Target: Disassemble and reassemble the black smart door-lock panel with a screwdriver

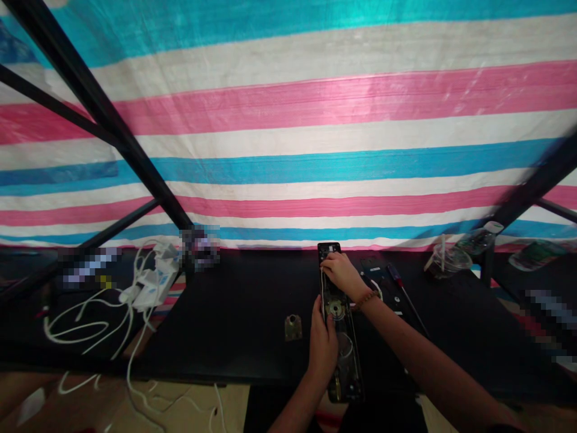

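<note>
L hand: part-curled round L edge of long dk. casing, thumb over inside, prob. to steady it. R hand: fingers bent at casing's far end; grip unclear. Casing: open side up, apparently for access, above blk. table. Metal plate, 1 pc., set apart L.

"Hidden at the centre?"

"Beneath the right hand, part of a long dark casing; under the thumb of the left hand, a bit more of it."

"Cut off?"

"By the bottom edge, both forearms; by the top, the striped sheet."

"Blurred?"

"Into coloured blocks: one patch at far left, another at far right. Too small to identify: pale bits right of the casing."
</note>
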Demonstrator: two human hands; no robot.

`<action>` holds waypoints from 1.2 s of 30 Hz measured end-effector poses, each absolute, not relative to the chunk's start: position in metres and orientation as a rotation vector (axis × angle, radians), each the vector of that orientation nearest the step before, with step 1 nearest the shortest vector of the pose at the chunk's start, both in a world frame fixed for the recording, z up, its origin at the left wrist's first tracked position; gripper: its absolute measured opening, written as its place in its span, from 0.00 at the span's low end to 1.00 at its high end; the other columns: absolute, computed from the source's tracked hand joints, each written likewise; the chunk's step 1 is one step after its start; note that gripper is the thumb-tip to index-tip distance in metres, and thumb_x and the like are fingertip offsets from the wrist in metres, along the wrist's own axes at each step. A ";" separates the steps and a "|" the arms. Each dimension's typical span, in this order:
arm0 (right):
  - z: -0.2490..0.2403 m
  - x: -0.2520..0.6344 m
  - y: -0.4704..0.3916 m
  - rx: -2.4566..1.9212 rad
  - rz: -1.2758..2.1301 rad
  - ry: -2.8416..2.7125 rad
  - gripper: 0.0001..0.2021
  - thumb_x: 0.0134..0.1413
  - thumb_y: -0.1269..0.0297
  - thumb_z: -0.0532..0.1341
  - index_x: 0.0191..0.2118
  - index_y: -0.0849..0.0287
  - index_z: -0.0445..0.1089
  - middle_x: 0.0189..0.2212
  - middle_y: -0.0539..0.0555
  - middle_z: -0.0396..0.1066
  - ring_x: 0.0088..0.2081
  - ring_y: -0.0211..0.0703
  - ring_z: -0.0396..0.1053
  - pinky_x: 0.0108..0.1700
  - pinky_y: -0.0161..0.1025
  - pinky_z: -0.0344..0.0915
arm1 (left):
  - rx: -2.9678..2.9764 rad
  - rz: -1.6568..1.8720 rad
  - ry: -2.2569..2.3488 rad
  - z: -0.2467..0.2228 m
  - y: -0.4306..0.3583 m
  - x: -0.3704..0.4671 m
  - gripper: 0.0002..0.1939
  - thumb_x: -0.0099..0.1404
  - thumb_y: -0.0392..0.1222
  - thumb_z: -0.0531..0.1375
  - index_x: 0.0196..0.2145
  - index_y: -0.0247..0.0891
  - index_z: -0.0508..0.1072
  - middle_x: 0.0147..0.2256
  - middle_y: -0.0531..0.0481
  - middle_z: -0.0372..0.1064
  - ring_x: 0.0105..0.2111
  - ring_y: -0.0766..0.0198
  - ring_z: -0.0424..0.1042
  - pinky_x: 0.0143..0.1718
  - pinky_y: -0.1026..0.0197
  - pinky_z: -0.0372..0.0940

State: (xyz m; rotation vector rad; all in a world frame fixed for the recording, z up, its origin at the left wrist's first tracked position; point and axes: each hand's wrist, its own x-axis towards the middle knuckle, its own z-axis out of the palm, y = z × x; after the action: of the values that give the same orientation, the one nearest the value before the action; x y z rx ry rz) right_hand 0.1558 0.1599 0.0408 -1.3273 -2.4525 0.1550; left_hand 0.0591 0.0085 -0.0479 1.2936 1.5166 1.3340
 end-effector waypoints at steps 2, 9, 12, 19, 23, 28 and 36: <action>0.044 0.153 0.161 -1.379 0.197 -2.467 0.09 0.66 0.68 0.60 0.37 0.58 0.79 0.39 0.56 0.76 0.46 0.46 0.71 0.50 0.41 0.58 | 1.303 1.346 1.523 -0.047 0.009 0.059 0.26 0.74 0.46 0.50 0.66 0.34 0.58 0.64 0.33 0.61 0.65 0.54 0.62 0.65 0.48 0.57; 0.047 0.141 0.152 -1.471 0.164 -2.456 0.12 0.65 0.72 0.56 0.37 0.61 0.78 0.39 0.61 0.75 0.45 0.49 0.71 0.49 0.42 0.58 | 1.330 1.335 1.538 -0.045 0.008 0.059 0.25 0.74 0.45 0.49 0.65 0.34 0.59 0.64 0.34 0.61 0.65 0.55 0.61 0.66 0.49 0.56; 0.046 0.138 0.147 -1.534 0.140 -2.421 0.11 0.65 0.72 0.56 0.39 0.62 0.77 0.42 0.63 0.75 0.47 0.52 0.69 0.48 0.44 0.57 | 1.322 1.334 1.548 -0.045 0.007 0.059 0.25 0.74 0.46 0.49 0.65 0.34 0.59 0.63 0.34 0.62 0.64 0.55 0.62 0.66 0.49 0.56; 0.047 0.134 0.144 -1.600 0.131 -2.390 0.10 0.65 0.73 0.55 0.41 0.62 0.76 0.42 0.63 0.75 0.46 0.51 0.70 0.48 0.44 0.56 | 1.320 1.341 1.545 -0.047 0.008 0.059 0.25 0.74 0.45 0.49 0.65 0.34 0.60 0.63 0.33 0.62 0.64 0.54 0.62 0.66 0.48 0.56; 0.050 0.133 0.148 -1.601 0.142 -2.401 0.10 0.63 0.74 0.57 0.39 0.61 0.76 0.42 0.62 0.75 0.47 0.52 0.70 0.46 0.43 0.56 | 1.314 1.322 1.551 -0.046 0.008 0.058 0.25 0.74 0.46 0.49 0.65 0.34 0.60 0.63 0.34 0.62 0.65 0.55 0.62 0.66 0.49 0.56; 0.052 0.134 0.154 -1.570 0.166 -2.428 0.10 0.62 0.75 0.58 0.36 0.59 0.77 0.40 0.60 0.76 0.45 0.49 0.71 0.45 0.42 0.57 | 1.312 1.303 1.558 -0.046 0.007 0.058 0.25 0.74 0.46 0.49 0.65 0.35 0.59 0.64 0.34 0.61 0.65 0.55 0.61 0.67 0.50 0.55; 0.037 0.134 0.142 -1.566 0.119 -2.310 0.11 0.65 0.72 0.56 0.41 0.60 0.76 0.41 0.61 0.74 0.45 0.51 0.69 0.49 0.43 0.59 | 1.355 1.312 1.566 -0.050 0.007 0.059 0.25 0.74 0.45 0.49 0.65 0.33 0.59 0.65 0.33 0.60 0.66 0.52 0.60 0.66 0.46 0.56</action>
State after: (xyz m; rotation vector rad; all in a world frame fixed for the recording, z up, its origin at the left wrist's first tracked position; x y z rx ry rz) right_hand 0.1336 0.1422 0.0367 -1.5664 -2.3101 0.1194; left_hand 0.0588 0.0073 -0.0502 1.3546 1.5660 1.3118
